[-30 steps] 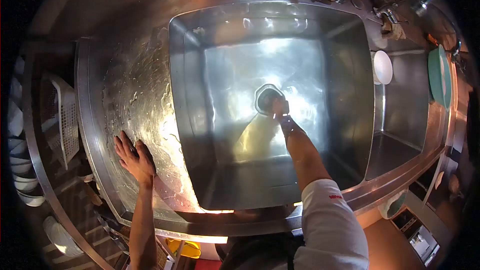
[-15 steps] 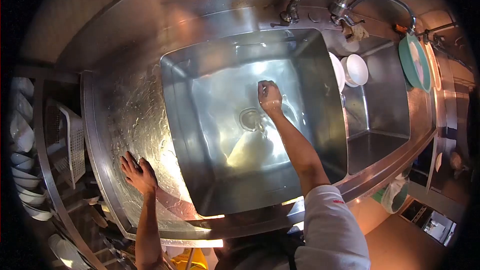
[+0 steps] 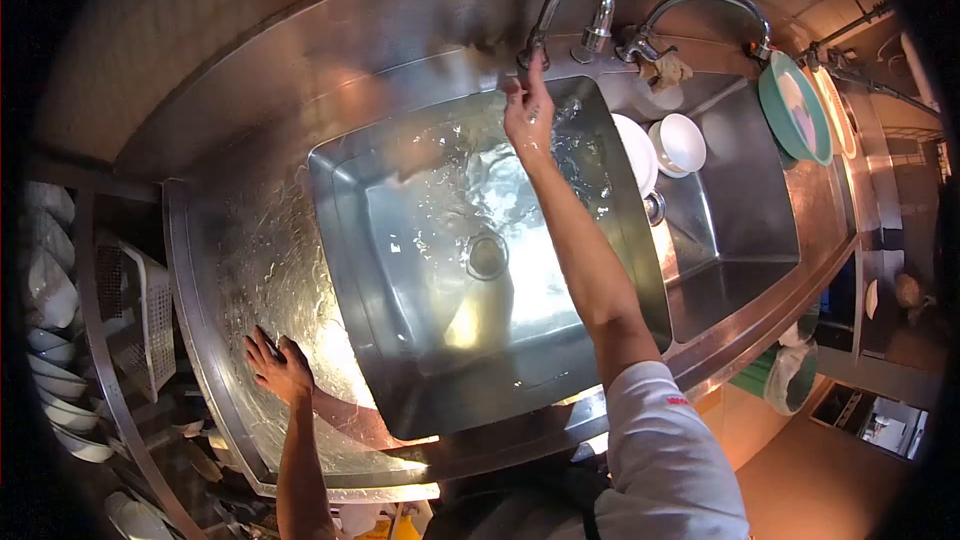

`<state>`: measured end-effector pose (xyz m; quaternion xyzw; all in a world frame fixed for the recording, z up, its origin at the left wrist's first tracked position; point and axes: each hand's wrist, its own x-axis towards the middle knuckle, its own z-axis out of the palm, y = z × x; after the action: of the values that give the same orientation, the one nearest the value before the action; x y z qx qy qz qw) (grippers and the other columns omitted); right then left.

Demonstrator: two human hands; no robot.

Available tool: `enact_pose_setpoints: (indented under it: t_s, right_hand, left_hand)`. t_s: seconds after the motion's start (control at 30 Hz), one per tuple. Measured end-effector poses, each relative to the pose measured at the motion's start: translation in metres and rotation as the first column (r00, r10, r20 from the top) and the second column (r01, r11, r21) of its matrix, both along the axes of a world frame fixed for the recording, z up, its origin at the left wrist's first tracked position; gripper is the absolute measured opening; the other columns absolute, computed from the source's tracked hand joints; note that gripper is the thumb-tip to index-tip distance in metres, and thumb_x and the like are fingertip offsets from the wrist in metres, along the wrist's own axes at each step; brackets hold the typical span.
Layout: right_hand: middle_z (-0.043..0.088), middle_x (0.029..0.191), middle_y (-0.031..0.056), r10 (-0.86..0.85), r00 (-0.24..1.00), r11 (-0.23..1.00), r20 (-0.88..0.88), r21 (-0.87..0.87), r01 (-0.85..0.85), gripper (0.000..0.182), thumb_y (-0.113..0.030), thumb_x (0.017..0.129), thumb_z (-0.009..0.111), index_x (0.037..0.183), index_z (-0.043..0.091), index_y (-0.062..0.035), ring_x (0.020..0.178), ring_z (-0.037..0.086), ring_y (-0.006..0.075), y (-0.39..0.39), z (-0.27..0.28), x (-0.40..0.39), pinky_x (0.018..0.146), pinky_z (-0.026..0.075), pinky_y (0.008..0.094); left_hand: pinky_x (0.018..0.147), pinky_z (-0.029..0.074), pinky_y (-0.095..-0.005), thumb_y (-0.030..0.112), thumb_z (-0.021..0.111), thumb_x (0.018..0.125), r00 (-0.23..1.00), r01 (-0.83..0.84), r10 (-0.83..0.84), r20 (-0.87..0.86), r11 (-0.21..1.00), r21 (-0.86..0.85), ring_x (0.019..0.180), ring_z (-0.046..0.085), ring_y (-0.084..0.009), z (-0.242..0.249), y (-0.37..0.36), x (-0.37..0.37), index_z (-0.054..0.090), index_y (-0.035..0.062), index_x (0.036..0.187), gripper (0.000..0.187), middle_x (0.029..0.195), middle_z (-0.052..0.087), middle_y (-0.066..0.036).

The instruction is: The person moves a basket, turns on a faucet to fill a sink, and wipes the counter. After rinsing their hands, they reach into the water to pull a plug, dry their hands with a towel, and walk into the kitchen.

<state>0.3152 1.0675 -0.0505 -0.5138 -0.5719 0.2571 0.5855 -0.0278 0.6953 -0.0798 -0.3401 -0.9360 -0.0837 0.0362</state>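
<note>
Right hand (image 3: 529, 120) now up from basin (image 3: 490, 385) to tap (image 3: 604, 6), water (image 3: 496, 198) newly rippling; I read work shifting there. Its fingers (image 3: 537, 82) apart; left hand (image 3: 283, 372) splayed on surface (image 3: 272, 275).

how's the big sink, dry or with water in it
With water in it: ripples and bright splashes show in the big sink beyond the drain. How full, I cannot tell.

Comm. kitchen, wash-up area: dbl. s/s sink (image 3: 500, 395) w/ gooseneck taps (image 3: 604, 2), stacked bowls (image 3: 66, 387) on metal rack (image 3: 95, 310), green basin (image 3: 768, 108).
</note>
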Motion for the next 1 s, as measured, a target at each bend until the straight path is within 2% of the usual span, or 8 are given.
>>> enact_pose_setpoints:
  t_s: [0.1,0.17,0.23,0.3,0.57,0.63,0.73,1.0]
  right_hand:
    - [0.057,0.072,0.0132,0.028,0.993,0.999,0.115,0.015,-0.030,0.057,0.000,0.077,0.049,0.131,0.036,-0.0105,0.062,0.054,0.0202,0.012,-0.015,-0.011,0.062,0.042,0.0290]
    - [0.057,0.071,0.0076,-0.037,0.991,0.997,0.129,-0.068,0.046,0.056,0.001,0.078,0.049,0.132,0.034,-0.0107,0.066,0.053,0.0144,0.002,-0.013,-0.020,0.067,0.043,0.0253]
    - [0.058,0.072,0.0087,-0.079,0.991,0.995,0.109,-0.047,0.084,0.058,0.002,0.079,0.048,0.133,0.032,-0.0118,0.066,0.054,0.0153,-0.003,0.001,-0.021,0.067,0.043,0.0254]
    - [0.059,0.075,0.0149,-0.087,0.996,0.995,0.000,-0.054,0.087,0.065,0.004,0.075,0.045,0.135,0.028,-0.0153,0.067,0.059,0.0269,-0.001,0.002,-0.016,0.067,0.045,0.0325]
    - [0.059,0.073,0.0151,-0.131,0.991,0.986,0.027,-0.096,0.133,0.064,0.001,0.077,0.046,0.135,0.027,-0.0192,0.064,0.058,0.0270,0.004,-0.006,-0.009,0.067,0.044,0.0325]
    - [0.059,0.073,0.0152,-0.052,0.997,0.979,0.048,-0.193,0.060,0.063,-0.001,0.078,0.047,0.134,0.029,-0.0206,0.066,0.058,0.0272,0.002,-0.010,-0.007,0.067,0.044,0.0327]
    - [0.060,0.072,0.0140,-0.126,0.988,0.975,0.093,-0.173,0.140,0.063,-0.001,0.078,0.047,0.134,0.029,-0.0220,0.066,0.058,0.0264,0.002,-0.010,-0.009,0.067,0.043,0.0322]
    - [0.061,0.074,0.0123,-0.051,0.997,0.982,0.065,-0.179,0.062,0.065,-0.001,0.078,0.046,0.135,0.027,-0.0232,0.068,0.059,0.0265,0.003,-0.015,-0.013,0.068,0.044,0.0329]
  left_hand:
    - [0.098,0.013,-0.0597,0.051,0.037,0.083,1.000,0.006,-0.006,-0.003,1.000,0.014,0.131,0.015,-0.0318,0.003,0.001,0.003,0.029,0.0245,0.135,0.059,0.143,0.017,-0.005]
    - [0.098,0.012,-0.0597,0.052,0.036,0.083,1.000,-0.004,0.003,0.010,1.000,0.010,0.131,0.016,-0.0322,0.006,0.003,0.005,0.029,0.0244,0.135,0.059,0.143,0.018,-0.005]
    - [0.098,0.012,-0.0596,0.051,0.036,0.083,1.000,-0.014,0.014,0.005,1.000,0.003,0.131,0.016,-0.0320,0.006,0.005,0.005,0.029,0.0244,0.135,0.059,0.143,0.018,-0.005]
    - [0.098,0.012,-0.0595,0.051,0.036,0.083,1.000,-0.022,0.022,0.004,1.000,-0.014,0.131,0.015,-0.0319,0.004,0.001,0.004,0.029,0.0244,0.135,0.058,0.143,0.018,-0.005]
    - [0.098,0.013,-0.0588,0.051,0.035,0.083,1.000,-0.001,0.001,-0.016,1.000,-0.003,0.131,0.015,-0.0314,-0.002,-0.001,-0.001,0.029,0.0243,0.134,0.059,0.143,0.017,-0.005]
    - [0.098,0.013,-0.0589,0.052,0.035,0.083,1.000,-0.004,0.004,-0.017,1.000,-0.005,0.131,0.015,-0.0312,-0.004,-0.001,-0.002,0.029,0.0243,0.134,0.059,0.144,0.017,-0.005]
    - [0.098,0.013,-0.0591,0.053,0.034,0.083,1.000,-0.009,0.008,-0.015,1.000,-0.010,0.131,0.015,-0.0310,-0.004,-0.001,-0.002,0.029,0.0244,0.134,0.059,0.144,0.017,-0.005]
    - [0.098,0.013,-0.0597,0.052,0.034,0.083,1.000,-0.006,0.006,-0.015,1.000,-0.011,0.131,0.015,-0.0312,-0.001,0.000,-0.001,0.028,0.0249,0.135,0.059,0.144,0.016,-0.005]
